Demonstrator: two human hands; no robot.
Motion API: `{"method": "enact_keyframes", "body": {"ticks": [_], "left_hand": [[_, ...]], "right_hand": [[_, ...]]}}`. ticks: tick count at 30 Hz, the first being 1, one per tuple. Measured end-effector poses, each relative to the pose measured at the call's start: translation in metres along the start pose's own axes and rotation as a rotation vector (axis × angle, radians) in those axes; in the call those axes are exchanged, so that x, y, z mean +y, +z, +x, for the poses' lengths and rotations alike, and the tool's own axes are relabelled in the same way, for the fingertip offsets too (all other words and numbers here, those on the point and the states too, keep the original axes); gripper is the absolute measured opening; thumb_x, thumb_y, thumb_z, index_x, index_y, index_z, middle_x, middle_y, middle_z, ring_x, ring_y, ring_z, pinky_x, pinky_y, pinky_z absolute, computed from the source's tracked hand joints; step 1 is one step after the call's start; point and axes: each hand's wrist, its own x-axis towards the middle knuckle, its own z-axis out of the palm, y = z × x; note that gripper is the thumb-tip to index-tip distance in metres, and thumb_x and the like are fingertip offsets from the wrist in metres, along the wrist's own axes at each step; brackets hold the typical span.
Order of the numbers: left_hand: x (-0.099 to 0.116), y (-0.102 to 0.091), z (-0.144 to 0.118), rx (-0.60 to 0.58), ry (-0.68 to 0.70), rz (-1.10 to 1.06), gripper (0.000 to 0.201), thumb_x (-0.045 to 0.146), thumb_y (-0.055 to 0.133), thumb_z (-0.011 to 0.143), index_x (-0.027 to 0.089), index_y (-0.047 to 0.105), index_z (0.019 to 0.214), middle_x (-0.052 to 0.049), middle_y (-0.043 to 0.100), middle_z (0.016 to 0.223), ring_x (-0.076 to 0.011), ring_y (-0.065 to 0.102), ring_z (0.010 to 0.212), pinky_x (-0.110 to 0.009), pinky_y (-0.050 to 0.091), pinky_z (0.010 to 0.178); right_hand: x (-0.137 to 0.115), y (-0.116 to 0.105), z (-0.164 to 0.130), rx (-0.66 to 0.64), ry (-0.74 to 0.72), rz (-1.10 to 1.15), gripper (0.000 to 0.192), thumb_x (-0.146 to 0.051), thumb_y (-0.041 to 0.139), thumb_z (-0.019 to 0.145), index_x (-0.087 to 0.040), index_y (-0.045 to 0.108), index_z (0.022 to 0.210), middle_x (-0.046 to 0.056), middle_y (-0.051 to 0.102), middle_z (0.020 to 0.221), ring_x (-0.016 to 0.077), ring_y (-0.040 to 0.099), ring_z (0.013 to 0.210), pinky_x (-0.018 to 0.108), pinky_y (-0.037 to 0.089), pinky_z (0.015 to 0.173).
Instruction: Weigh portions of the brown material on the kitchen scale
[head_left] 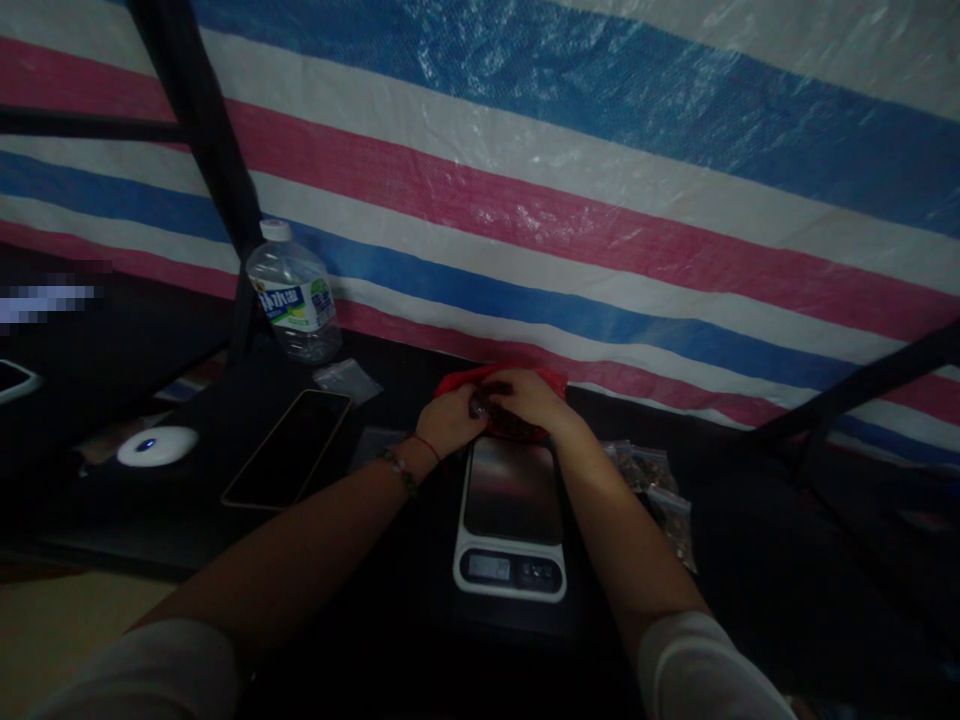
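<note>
Both hands meet at the far edge of the scale: the left hand (pixel 450 420) and the right hand (pixel 529 398) are each clenched on the red bag (pixel 501 381), fingers curled into its mouth, and a small dark item (pixel 480 405) sits between the two grips. The bag rests on the desk (pixel 390 600) directly behind the digital scale (pixel 511 520), touching or just overlapping the back of its platform; which of the two cannot be told. Holding the bag there keeps its opening just beside the weighing platform, which shows nothing resting on its visible area. The display at the front faces the person; its digits are too dim to read.

To the left lie a dark phone (pixel 289 448), face up, a white round device (pixel 157 446) with a blue light, and an upright water bottle (pixel 294 295) against the striped tarpaulin (pixel 570 200). A small clear pouch (pixel 346 379) lies near the bottle. To the right of the scale, clear bags (pixel 660 490) holding brownish pieces lie near the right forearm.

The contents of the red bag are hidden by the hands. The dark item cannot be identified in the low light. A black frame bar (pixel 202 130) crosses the tarpaulin, and the desk's right side is lost in shadow.
</note>
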Motion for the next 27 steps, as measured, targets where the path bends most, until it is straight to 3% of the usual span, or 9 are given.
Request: {"method": "enact_keyframes", "body": {"ticks": [8, 11, 21, 27], "left_hand": [[0.0058, -0.0049, -0.0017, -0.029, 0.008, -0.017, 0.037, 0.040, 0.052, 0.084, 0.020, 0.056, 0.116, -0.008, 0.069, 0.101, -0.0227, 0.067, 0.092, -0.029, 0.049, 0.078], [0.0045, -0.0030, -0.0005, -0.019, 0.007, -0.019, 0.037, 0.040, 0.052, 0.084, 0.019, 0.056, 0.114, -0.009, 0.069, 0.101, -0.0230, 0.067, 0.091, -0.029, 0.050, 0.076], [-0.0038, 0.0024, 0.0024, 0.041, -0.014, -0.089, 0.038, 0.039, 0.055, 0.082, 0.020, 0.052, 0.114, -0.009, 0.069, 0.100, -0.0241, 0.067, 0.091, -0.030, 0.050, 0.075], [-0.0024, 0.0000, 0.0013, 0.071, -0.021, -0.109, 0.034, 0.038, 0.054, 0.082, 0.020, 0.051, 0.112, -0.008, 0.069, 0.098, -0.0243, 0.067, 0.088, -0.030, 0.050, 0.072]], "right_hand": [[-0.0022, 0.0078, 0.0033, 0.102, 0.013, 0.024, 0.026, -0.007, 0.060, 0.075, -0.018, 0.070, 0.096, 0.005, 0.069, 0.099, 0.0175, 0.061, 0.095, 0.031, 0.046, 0.088], [-0.0037, 0.0092, 0.0033, 0.062, -0.003, 0.100, 0.024, -0.007, 0.056, 0.079, -0.018, 0.070, 0.096, 0.004, 0.070, 0.097, 0.0153, 0.062, 0.090, 0.028, 0.047, 0.085], [-0.0026, 0.0032, 0.0040, 0.163, -0.073, 0.101, 0.041, -0.001, 0.042, 0.079, -0.019, 0.069, 0.103, 0.005, 0.068, 0.108, 0.0158, 0.059, 0.105, 0.031, 0.042, 0.097], [0.0029, 0.0075, 0.0047, 0.191, -0.096, 0.099, 0.044, 0.000, 0.039, 0.077, -0.018, 0.069, 0.104, 0.005, 0.069, 0.108, 0.0151, 0.060, 0.103, 0.030, 0.043, 0.097]]}}
